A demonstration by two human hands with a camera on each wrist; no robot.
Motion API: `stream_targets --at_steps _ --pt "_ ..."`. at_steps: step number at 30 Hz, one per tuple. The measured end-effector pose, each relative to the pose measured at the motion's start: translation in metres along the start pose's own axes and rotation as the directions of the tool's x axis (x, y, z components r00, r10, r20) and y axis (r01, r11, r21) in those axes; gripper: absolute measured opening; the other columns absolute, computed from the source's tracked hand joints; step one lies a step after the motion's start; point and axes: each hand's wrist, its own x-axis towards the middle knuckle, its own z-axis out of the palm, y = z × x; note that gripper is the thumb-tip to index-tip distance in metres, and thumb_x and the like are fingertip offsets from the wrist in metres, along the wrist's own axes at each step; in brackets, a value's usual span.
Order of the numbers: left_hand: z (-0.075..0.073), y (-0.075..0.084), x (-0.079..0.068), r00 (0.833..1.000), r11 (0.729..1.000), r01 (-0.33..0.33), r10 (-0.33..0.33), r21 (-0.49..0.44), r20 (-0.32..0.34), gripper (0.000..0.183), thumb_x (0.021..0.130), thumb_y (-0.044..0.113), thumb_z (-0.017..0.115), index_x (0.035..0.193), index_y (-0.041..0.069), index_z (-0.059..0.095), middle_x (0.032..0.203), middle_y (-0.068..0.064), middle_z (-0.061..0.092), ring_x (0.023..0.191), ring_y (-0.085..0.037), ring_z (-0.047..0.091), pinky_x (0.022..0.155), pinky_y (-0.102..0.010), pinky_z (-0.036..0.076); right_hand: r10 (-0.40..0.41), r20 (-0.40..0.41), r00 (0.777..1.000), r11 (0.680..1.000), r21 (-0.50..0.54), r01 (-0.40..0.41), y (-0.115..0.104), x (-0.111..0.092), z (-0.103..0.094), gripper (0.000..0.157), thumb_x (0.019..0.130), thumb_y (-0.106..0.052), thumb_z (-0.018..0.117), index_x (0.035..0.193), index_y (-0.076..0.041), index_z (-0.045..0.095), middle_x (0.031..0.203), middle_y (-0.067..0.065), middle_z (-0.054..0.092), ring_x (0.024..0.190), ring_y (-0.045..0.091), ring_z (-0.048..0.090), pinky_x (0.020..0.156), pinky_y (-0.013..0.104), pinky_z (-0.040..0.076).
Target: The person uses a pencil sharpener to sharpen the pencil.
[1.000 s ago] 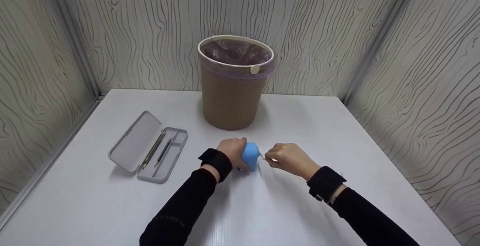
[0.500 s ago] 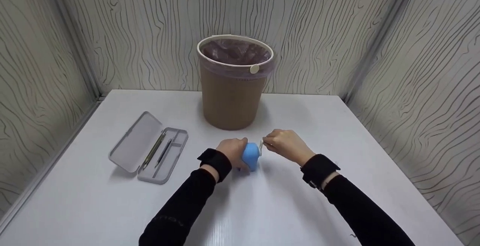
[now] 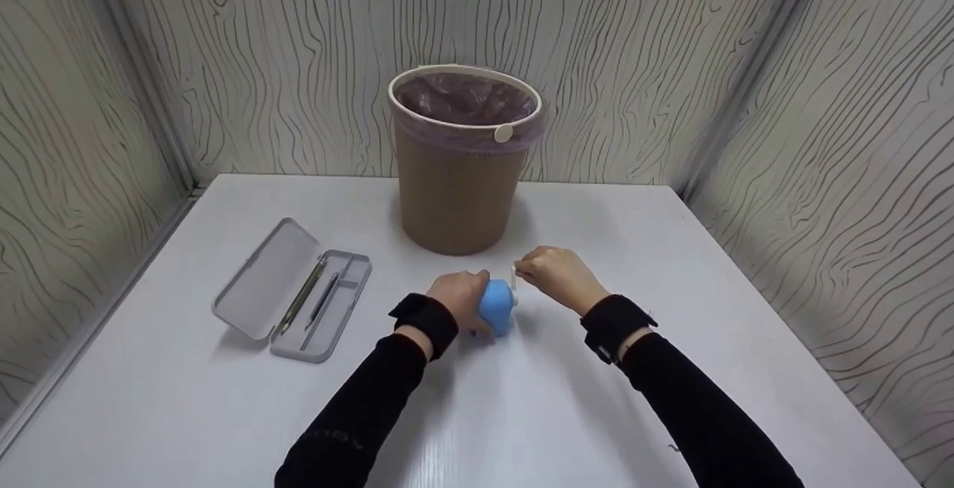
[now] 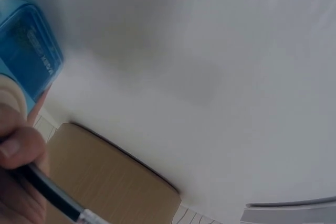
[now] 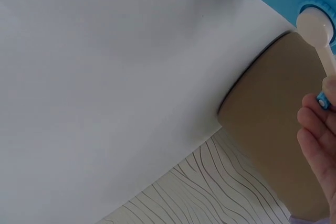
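A blue crank pencil sharpener (image 3: 496, 308) sits on the white table, with my left hand (image 3: 456, 299) gripping it from the left. In the left wrist view, fingers of that hand (image 4: 21, 150) also pinch a dark pencil (image 4: 50, 190) by the sharpener's cream ring (image 4: 11, 94). The pencil's other end is out of sight. On the sharpener's right side, my right hand (image 3: 559, 276) holds the end of the white crank (image 5: 315, 27). A blue knob (image 5: 323, 100) shows at the fingers in the right wrist view.
Behind the hands stands a brown bin (image 3: 458, 190) with a purple liner (image 3: 466, 97). To the left lies an opened grey pencil case (image 3: 257, 279), holding a green pencil (image 3: 304, 298) and a dark one (image 3: 323, 300). Patterned walls (image 3: 313, 48) enclose the table.
My right hand has moved up and slightly left, swinging the crank from pointing right to pointing upward. The left hand and the sharpener have stayed in place.
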Motion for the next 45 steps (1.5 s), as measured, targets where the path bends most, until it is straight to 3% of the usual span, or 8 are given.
stream_targets --at_steps 7,13,20,25,28,37,45 --pt "0.004 -0.004 0.002 1.000 1.000 0.003 -0.003 -0.014 -0.006 0.076 0.069 0.047 0.094 0.124 0.007 0.060 0.114 -0.011 0.076 0.103 -0.025 0.074 0.093 -0.038 0.061 0.035 0.011 0.999 0.999 0.014 -0.035 0.000 0.005 0.011 0.004 0.091 -0.008 0.074 0.090 -0.009 0.077 0.087 0.006 0.080 0.083 0.023 0.076 0.073 0.036 0.062" --pt "0.005 -0.002 0.002 1.000 1.000 0.001 -0.002 -0.019 -0.015 0.074 0.069 0.044 0.095 0.122 0.007 0.060 0.113 -0.012 0.076 0.101 -0.026 0.075 0.092 -0.038 0.061 0.045 0.014 0.999 0.999 0.001 -0.045 0.001 0.007 0.024 0.013 0.090 -0.005 0.073 0.078 -0.008 0.073 0.075 0.005 0.075 0.070 0.022 0.071 0.063 0.036 0.058" --pt "0.007 0.002 -0.002 1.000 1.000 -0.007 0.007 -0.009 -0.021 0.074 0.070 0.044 0.094 0.125 0.008 0.060 0.114 -0.011 0.076 0.103 -0.025 0.074 0.092 -0.038 0.061 0.071 0.158 0.985 0.997 0.012 -0.074 -0.002 -0.002 0.040 0.009 0.088 -0.003 0.073 0.083 -0.008 0.079 0.077 0.005 0.078 0.069 0.022 0.071 0.065 0.034 0.059" --pt "0.005 0.002 -0.002 0.999 1.000 -0.005 0.004 -0.015 -0.044 0.070 0.070 0.041 0.095 0.121 0.008 0.061 0.112 -0.011 0.076 0.101 -0.025 0.075 0.091 -0.037 0.062 0.110 0.161 0.981 0.991 0.060 -0.121 -0.004 -0.010 0.047 0.005 0.085 -0.002 0.075 0.082 -0.005 0.079 0.079 0.008 0.079 0.073 0.024 0.073 0.069 0.035 0.060" --pt "0.003 0.002 -0.001 0.999 1.000 -0.008 0.007 -0.015 -0.048 0.070 0.070 0.040 0.094 0.122 0.007 0.060 0.112 -0.011 0.076 0.102 -0.025 0.074 0.091 -0.037 0.061 0.096 0.141 0.985 0.993 0.060 -0.105 -0.006 -0.015 0.049 0.007 0.084 -0.004 0.077 0.077 -0.004 0.077 0.076 0.008 0.077 0.071 0.024 0.073 0.067 0.035 0.059" --pt "0.007 -0.004 0.002 0.997 0.999 -0.033 0.031 -0.017 -0.072 0.071 0.069 0.042 0.095 0.121 0.007 0.061 0.111 -0.011 0.076 0.101 -0.025 0.074 0.090 -0.037 0.061 0.015 0.124 0.992 0.998 0.066 -0.023 -0.012 -0.029 0.053 0.007 0.085 -0.012 0.079 0.082 -0.006 0.080 0.078 0.006 0.079 0.073 0.021 0.074 0.067 0.032 0.060" --pt "0.008 -0.003 0.003 0.996 1.000 -0.018 0.016 -0.021 -0.085 0.070 0.068 0.043 0.095 0.119 0.007 0.063 0.109 -0.010 0.077 0.098 -0.025 0.074 0.087 -0.036 0.062 -0.060 0.089 0.994 0.998 0.037 0.057 -0.016 -0.038 0.051 0.009 0.085 -0.007 0.077 0.076 -0.009 0.076 0.072 0.003 0.075 0.066 0.018 0.070 0.060 0.029 0.056"
